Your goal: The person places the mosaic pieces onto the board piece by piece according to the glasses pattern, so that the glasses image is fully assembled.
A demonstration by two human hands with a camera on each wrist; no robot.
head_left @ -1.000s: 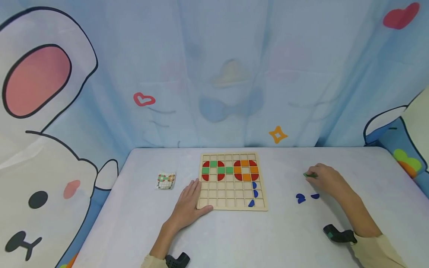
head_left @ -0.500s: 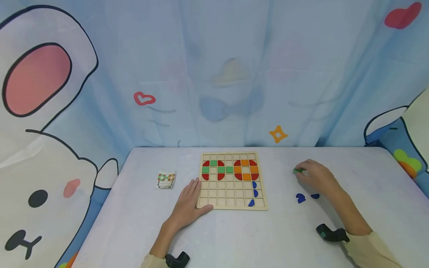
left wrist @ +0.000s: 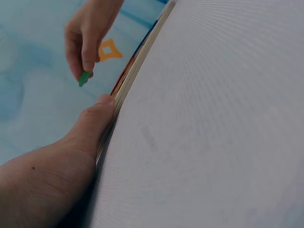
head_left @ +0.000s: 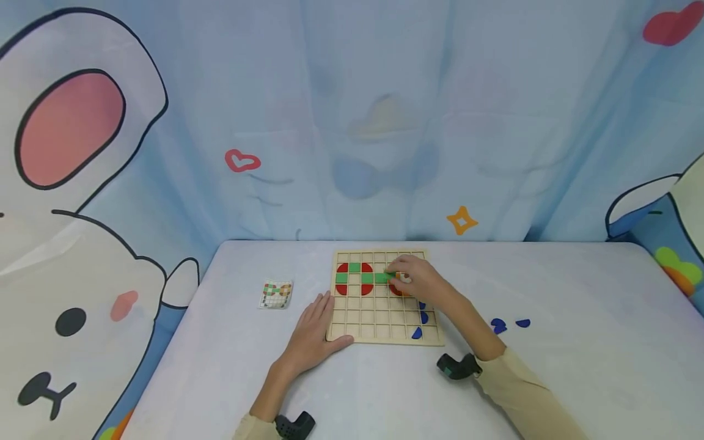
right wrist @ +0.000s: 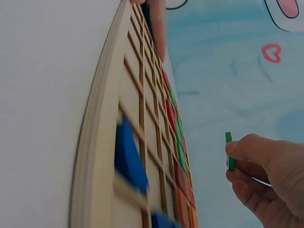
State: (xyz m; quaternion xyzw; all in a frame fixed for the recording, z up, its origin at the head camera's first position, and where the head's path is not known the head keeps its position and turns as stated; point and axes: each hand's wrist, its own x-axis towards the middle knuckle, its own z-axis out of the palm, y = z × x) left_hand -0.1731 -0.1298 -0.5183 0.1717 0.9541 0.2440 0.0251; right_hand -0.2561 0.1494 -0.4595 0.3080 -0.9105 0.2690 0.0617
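Observation:
A wooden grid board (head_left: 385, 341) lies on the table, with red curved pieces (head_left: 341, 288) and green square tiles (head_left: 354, 267) in its upper rows. My left hand (head_left: 312, 333) rests along the board's left edge and lower left corner, fingers straight. My right hand (head_left: 420, 282) is over the board's upper right, pinching a green tile (right wrist: 231, 154) between thumb and fingers. The right wrist view shows this tile held on edge, above the board's surface. Most orange tiles are hidden behind my right hand. Blue pieces (head_left: 417, 333) sit near the board's right side.
Several loose blue half-round pieces (head_left: 522, 322) lie on the white table (head_left: 550, 366) right of the board. To its left is a small card (head_left: 276, 294) with a coloured grid pattern. A blue printed curtain (head_left: 330, 214) hangs behind the table.
My right hand has moved left from the table's right side to above the board, carrying the green tile. My left hand has stayed at the board's edge. The head view has shifted slightly.

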